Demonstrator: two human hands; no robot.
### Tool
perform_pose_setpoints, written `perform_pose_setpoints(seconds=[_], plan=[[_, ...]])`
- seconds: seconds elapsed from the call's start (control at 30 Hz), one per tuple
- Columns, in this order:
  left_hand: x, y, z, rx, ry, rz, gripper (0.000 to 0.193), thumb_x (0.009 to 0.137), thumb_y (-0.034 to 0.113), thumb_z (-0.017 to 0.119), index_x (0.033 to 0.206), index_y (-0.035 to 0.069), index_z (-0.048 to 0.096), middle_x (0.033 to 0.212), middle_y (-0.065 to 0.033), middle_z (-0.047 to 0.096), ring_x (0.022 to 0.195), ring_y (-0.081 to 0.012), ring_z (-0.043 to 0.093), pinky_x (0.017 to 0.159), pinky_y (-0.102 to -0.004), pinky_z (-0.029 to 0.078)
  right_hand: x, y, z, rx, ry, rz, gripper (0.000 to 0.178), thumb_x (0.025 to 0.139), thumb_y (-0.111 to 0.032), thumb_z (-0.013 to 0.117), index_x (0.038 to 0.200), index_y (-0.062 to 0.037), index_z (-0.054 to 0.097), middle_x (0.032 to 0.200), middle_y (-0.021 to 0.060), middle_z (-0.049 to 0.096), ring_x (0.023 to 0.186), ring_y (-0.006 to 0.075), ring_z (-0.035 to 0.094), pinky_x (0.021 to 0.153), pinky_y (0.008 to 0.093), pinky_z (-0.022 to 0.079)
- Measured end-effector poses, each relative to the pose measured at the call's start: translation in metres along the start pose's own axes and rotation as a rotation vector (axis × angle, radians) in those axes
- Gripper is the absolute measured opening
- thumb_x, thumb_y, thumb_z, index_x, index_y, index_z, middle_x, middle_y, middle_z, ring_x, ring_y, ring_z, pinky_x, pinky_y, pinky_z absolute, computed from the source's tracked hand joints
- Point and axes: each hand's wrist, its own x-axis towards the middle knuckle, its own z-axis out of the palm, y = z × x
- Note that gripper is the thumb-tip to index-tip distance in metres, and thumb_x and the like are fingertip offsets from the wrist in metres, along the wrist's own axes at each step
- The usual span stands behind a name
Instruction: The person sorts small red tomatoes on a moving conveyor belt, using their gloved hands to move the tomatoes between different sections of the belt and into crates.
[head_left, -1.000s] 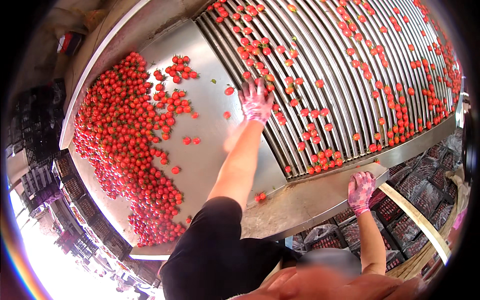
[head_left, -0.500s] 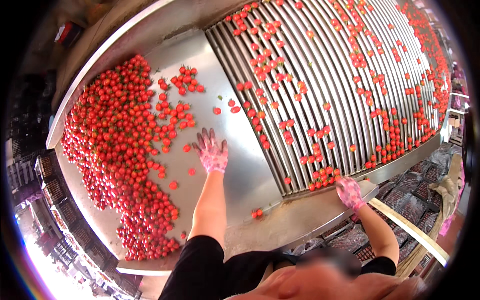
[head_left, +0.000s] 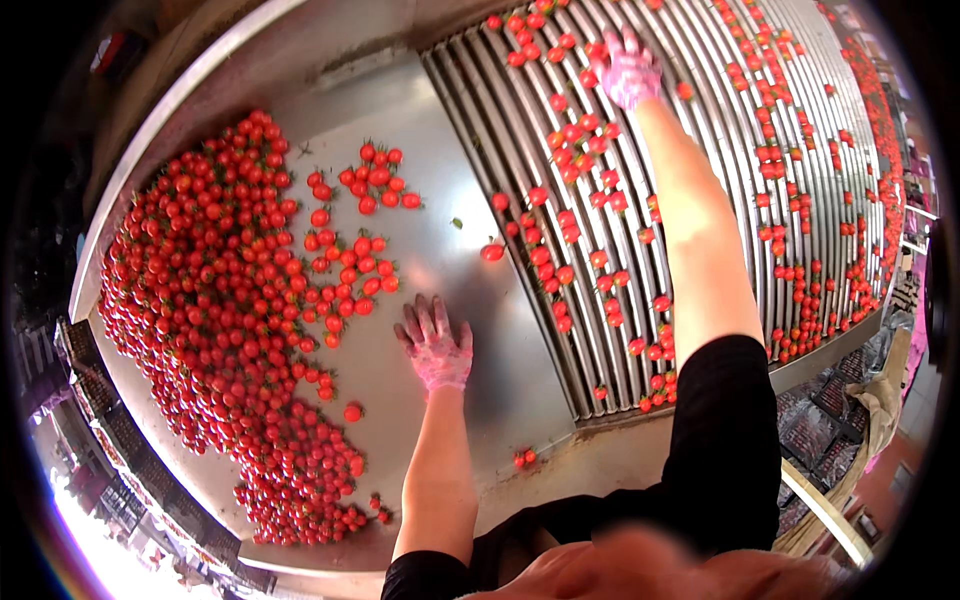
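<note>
My left hand (head_left: 437, 345), in a pink patterned glove with darkened fingertips, has its fingers spread over the smooth metal tray (head_left: 520, 350). It seems to hold nothing. To its left lies a large heap of red cherry tomatoes (head_left: 220, 270), many with green stems, and a looser cluster (head_left: 350, 270) is just beyond the fingers. Stretched across the metal roller bed (head_left: 470, 130), my right hand (head_left: 630, 75) wears a matching glove. Its fingers are apart, low over the rollers and next to a few tomatoes; whether it touches them I cannot tell.
Tomatoes lie scattered between the rollers, densest toward the far right. One tomato (head_left: 492, 252) rests near the tray's roller edge. A raised metal rim (head_left: 190, 120) borders the tray. Stacked dark crates (head_left: 125, 450) stand at left, and a pale wooden strip (head_left: 825, 512) sits at lower right.
My right hand has gone from the near edge of the roller bed to its far part. My left hand has shifted slightly nearer and rightward. Tomatoes by the roller edge have moved.
</note>
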Motion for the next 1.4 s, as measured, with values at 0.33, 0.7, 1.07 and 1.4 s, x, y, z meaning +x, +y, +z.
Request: perform_pose_setpoints(seconds=[0.33,0.7,1.07,1.4], plan=[[0.004,-0.008,0.004,0.054,-0.038,-0.037,0.063,0.084,0.037,0.063,0.138,0.007,0.047,0.148,-0.0128,0.038,0.140,-0.0355,0.031,0.113,-0.0583,0.024,-0.135,-0.111,0.023,0.108,0.104,-0.872,0.054,0.094,-0.043,0.057,0.144,-0.0253,0.045,0.158,-0.0002,0.031,0.142,0.0302,0.035,0.118,0.0564,0.021],[0.000,-0.002,0.006,0.087,0.006,-0.009,0.063,0.087,0.038,0.060,0.139,0.008,0.045,0.149,-0.0144,0.038,0.140,-0.0372,0.032,0.112,-0.0599,0.026,-0.437,-0.004,-0.002,0.370,-0.347,-0.559,0.053,0.081,-0.025,0.070,0.131,-0.0137,0.056,0.148,0.0098,0.041,0.137,0.0452,0.032,0.114,0.0604,0.026],[0.023,0.025,0.007,-0.158,0.148,0.227,0.055,0.090,0.029,0.061,0.137,0.006,0.047,0.142,-0.0149,0.046,0.131,-0.0356,0.044,0.110,-0.0521,0.033,-0.612,0.190,-0.093,0.335,-0.205,-0.093,0.024,0.079,-0.013,0.071,0.102,-0.0084,0.063,0.104,0.0121,0.065,0.102,0.0340,0.061,0.098,0.0487,0.044],[0.117,0.169,0.044,-0.332,-0.102,0.272,0.022,0.087,0.015,0.055,0.108,0.009,0.061,0.113,-0.0242,0.057,0.099,-0.0408,0.061,0.084,-0.0483,0.050,-0.618,0.190,-0.088,0.410,-0.042,0.051,0.017,0.076,-0.010,0.070,0.091,-0.0094,0.062,0.091,0.0094,0.063,0.092,0.0312,0.060,0.087,0.0454,0.046]])
